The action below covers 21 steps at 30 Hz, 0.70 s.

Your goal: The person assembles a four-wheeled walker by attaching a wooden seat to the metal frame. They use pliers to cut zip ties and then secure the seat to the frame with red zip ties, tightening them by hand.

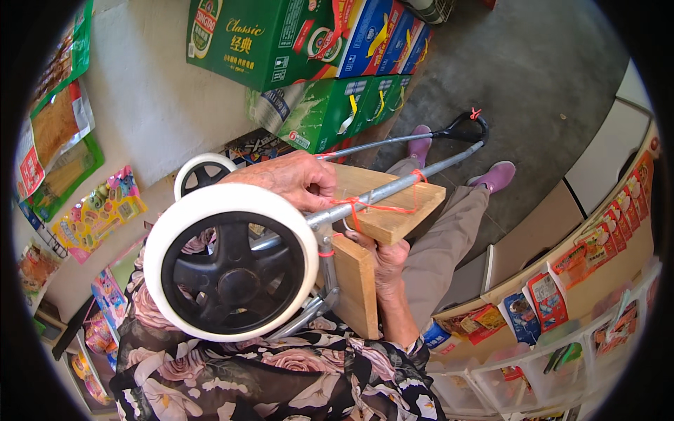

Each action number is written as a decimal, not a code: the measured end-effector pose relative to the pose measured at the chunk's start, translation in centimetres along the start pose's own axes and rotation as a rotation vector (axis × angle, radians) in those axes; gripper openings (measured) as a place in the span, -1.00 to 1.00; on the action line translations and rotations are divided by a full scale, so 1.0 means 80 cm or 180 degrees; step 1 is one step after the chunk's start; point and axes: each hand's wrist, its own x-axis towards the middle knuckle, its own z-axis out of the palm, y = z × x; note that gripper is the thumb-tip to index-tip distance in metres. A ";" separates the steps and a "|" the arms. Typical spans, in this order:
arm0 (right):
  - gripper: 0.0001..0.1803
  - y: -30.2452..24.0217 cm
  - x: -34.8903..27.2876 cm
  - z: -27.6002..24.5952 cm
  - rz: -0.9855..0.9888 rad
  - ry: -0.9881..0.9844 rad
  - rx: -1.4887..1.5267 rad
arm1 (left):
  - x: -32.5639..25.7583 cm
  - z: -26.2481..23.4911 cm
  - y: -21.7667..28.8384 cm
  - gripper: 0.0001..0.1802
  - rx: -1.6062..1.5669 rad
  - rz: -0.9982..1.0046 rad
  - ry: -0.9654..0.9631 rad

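A hand trolley with a grey metal tube frame lies across my lap, its white-rimmed wheel toward me. Two wooden boards are on the frame: an upper board and a lower board. Red string is wound around the tube and across the upper board. My left hand reaches over the wheel, fingers pinched on the string beside the tube. My right hand grips the boards where they meet; some of its fingers are hidden beneath the upper board.
A second white wheel stands to the left. The trolley's black handle extends toward my pink shoes. Green drink cartons are stacked ahead. Hanging snack packets line the left; a shelf with clear bins curves along the right.
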 end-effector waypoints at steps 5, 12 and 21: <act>-0.70 0.001 0.011 -0.010 -0.0515 -0.0384 -0.0588 | 0.000 0.002 -0.002 -0.80 -0.0456 -0.0105 -0.0007; -0.75 0.004 0.009 -0.013 -0.0702 -0.0525 -0.1082 | 0.000 0.017 -0.017 -0.71 -0.0259 0.0280 0.0166; -0.32 -0.020 -0.023 -0.025 -0.0830 0.0809 -0.2041 | 0.007 0.028 -0.027 -0.64 0.0324 0.0270 0.0387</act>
